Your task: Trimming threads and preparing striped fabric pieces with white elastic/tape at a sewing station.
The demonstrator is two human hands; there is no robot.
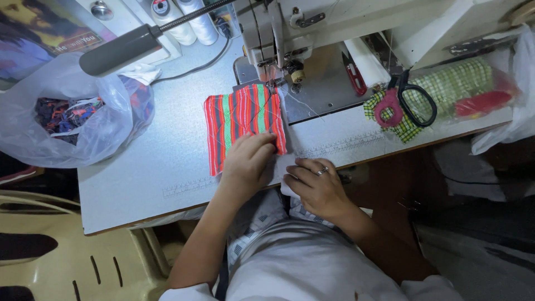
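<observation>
A red, green and dark striped fabric piece [241, 120] lies flat on the grey sewing table [145, 167], its far edge under the presser foot of the white sewing machine [278, 33]. My left hand [247, 159] presses on the near edge of the striped fabric, fingers spread flat. To its right, my right hand [316, 184], wearing a ring, rests at the table's front edge with its fingers curled on a white cloth strip [285, 167] beside the striped piece.
A clear plastic bag of fabric scraps [67, 120] sits at the left. Black-handled scissors [415, 100] and a pink ring lie on checked cloth at the right, near red thread snips [355, 78]. A lamp arm [122, 47] and thread cones [189, 19] stand behind.
</observation>
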